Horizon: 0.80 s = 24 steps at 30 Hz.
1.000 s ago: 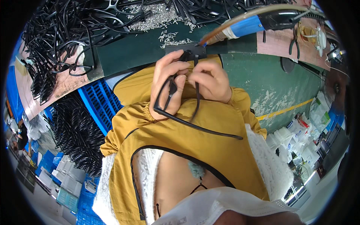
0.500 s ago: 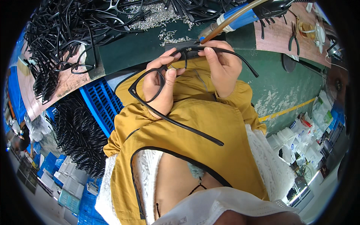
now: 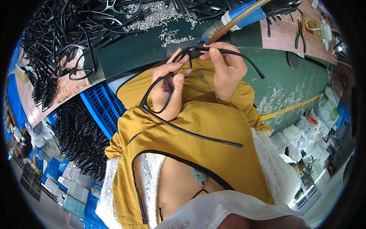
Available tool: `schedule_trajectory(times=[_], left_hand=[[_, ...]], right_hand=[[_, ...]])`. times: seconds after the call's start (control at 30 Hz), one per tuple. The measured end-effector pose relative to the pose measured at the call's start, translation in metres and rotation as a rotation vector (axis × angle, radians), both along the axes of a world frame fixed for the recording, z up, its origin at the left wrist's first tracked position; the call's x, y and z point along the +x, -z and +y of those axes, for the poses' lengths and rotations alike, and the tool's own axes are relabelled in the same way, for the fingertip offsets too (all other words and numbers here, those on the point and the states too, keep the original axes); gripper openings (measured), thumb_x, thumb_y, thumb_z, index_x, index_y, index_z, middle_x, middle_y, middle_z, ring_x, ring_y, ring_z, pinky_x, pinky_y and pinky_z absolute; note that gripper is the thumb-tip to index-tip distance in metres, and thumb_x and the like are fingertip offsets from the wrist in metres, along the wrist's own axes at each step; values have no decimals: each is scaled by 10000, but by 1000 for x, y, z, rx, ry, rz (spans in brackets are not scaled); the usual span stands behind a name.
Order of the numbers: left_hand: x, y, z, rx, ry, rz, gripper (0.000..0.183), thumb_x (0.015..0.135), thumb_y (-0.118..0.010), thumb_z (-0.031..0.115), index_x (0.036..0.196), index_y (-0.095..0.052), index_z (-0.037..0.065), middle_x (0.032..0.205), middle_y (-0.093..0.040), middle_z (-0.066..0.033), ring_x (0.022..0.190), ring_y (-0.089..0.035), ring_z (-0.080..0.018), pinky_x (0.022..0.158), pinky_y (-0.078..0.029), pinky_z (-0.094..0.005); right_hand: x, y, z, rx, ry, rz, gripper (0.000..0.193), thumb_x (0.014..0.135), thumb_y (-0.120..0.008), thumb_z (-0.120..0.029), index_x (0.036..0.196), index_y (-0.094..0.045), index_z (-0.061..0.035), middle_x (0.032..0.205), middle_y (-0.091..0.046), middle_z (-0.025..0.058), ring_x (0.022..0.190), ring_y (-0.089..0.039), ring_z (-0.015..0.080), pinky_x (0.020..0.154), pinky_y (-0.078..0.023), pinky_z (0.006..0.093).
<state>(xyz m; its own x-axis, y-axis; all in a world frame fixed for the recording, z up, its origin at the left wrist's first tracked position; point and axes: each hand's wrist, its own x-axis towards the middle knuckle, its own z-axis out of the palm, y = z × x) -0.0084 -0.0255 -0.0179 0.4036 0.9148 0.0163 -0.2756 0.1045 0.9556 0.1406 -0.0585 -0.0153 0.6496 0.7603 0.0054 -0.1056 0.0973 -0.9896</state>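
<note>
A black eyeglass frame [image 3: 207, 137] is held between both hands, above my mustard-coloured apron. My left hand [image 3: 167, 89] pinches it around the bridge and rims, its fingers partly behind them. One temple arm sweeps from the near rim down to the right across the apron. My right hand [image 3: 228, 72] grips the other temple arm near its hinge, thumb against fingers; that arm's curved end sticks out to the right. Just beyond the hinge is the tip of a blue powered screwdriver [image 3: 244, 17], with a brown hose [image 3: 234, 22] along it. Whether tip and hinge touch I cannot tell.
Small silver metal pins [image 3: 158, 17] are heaped at the bench's back. Black temple arms [image 3: 65, 34] pile up at left, beside another eyeglass frame [image 3: 80, 71]. A blue basket [image 3: 100, 108] and bundled black parts [image 3: 78, 141] are below. Pliers [image 3: 300, 38] lie at right.
The eyeglass frame has turned slightly, its near rim and lower temple arm shifting right. My left hand has moved a little right with it; my right hand stays nearly in place.
</note>
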Motion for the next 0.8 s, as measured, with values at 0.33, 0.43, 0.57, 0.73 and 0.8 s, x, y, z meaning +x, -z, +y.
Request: schedule_trajectory(times=[0.33, 0.43, 0.57, 0.73, 0.8], left_hand=[[-5, 5, 8, -12, 34, -27, 289, 1049, -611, 164, 1259, -472, 24, 1462, -519, -312, 1263, -631, -405, 971, -602, -439], [-5, 4, 8, 108, 58, 111, 280, 1047, -605, 139, 1255, -462, 17, 1458, -519, -316, 1250, -640, -404, 958, -611, -426], [-5, 1, 10, -116, -9, -44, 283, 1042, -611, 137, 1246, -463, 8, 1445, -527, -324, 1254, -637, -402, 946, -617, -427], [-8, -3, 17, 50, 95, 95, 281, 1053, -598, 147, 1258, -459, 14, 1435, -533, -325, 1268, -631, -388, 976, -601, -422], [-10, -6, 20, -129, 106, -28, 266, 1047, -604, 133, 1249, -478, 13, 1436, -537, -313, 1274, -628, -381, 988, -594, -421]], right_hand=[[5, -3, -3, 64, -57, -77, 107, 962, -663, 59, 1066, -692, 57, 1032, -687, 137, 814, -705, 168, 707, -565, 252], [6, -4, -3, 45, -87, -109, 109, 959, -669, 54, 1066, -692, 60, 1036, -689, 137, 810, -701, 162, 706, -574, 255], [7, -7, -5, 27, -84, 53, 112, 956, -677, 48, 1066, -694, 63, 1043, -690, 140, 810, -696, 159, 717, -589, 260], [8, -8, -4, 4, -99, -75, 105, 958, -678, 43, 1058, -697, 67, 1040, -695, 144, 828, -699, 166, 730, -597, 270], [8, -6, -3, 37, -90, -3, 102, 955, -677, 48, 1053, -697, 70, 1042, -697, 150, 831, -702, 171, 730, -598, 274]])
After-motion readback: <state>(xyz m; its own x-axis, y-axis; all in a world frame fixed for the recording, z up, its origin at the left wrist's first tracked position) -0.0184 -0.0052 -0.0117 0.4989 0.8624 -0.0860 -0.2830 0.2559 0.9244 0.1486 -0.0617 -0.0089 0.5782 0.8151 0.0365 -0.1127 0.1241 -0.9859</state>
